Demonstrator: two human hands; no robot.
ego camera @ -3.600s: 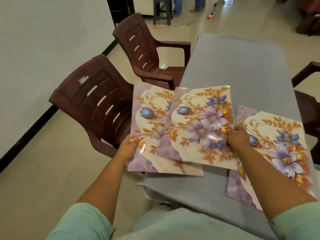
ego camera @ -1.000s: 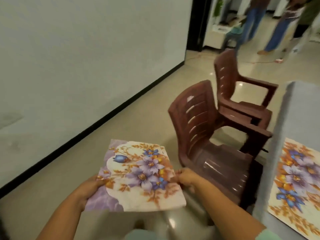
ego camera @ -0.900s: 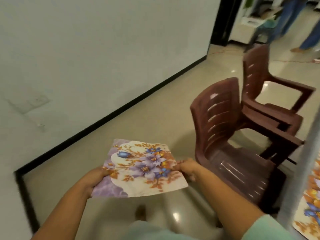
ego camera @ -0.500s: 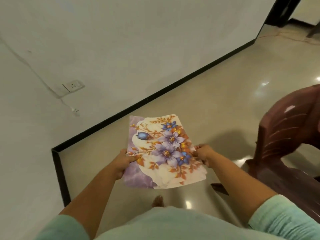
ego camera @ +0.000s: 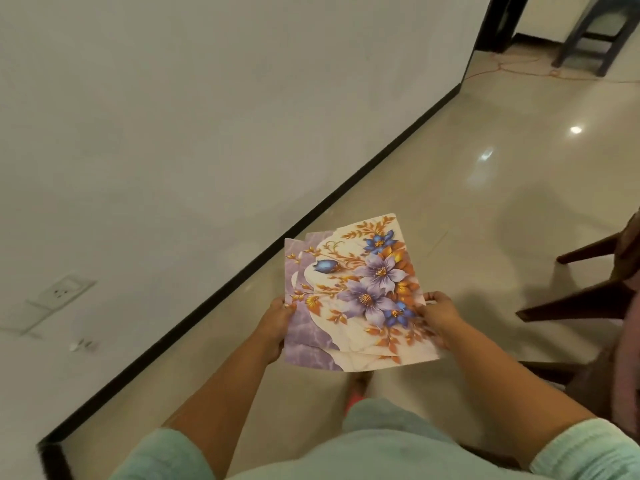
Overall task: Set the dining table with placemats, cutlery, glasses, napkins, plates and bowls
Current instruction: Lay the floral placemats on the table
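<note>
Holding a small fanned stack of glossy floral-printed rectangular placemats (ego camera: 360, 299) above the tiled floor (ego camera: 450, 188), left hand (ego camera: 277, 323) and right hand (ego camera: 440, 320) each gripping a side edge, desk out of view; task judged early, these mats still awaiting placing.

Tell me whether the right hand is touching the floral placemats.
Touching. The head view shows the right hand gripping the right edge of the floral placemats, fingers curled onto them.
</note>
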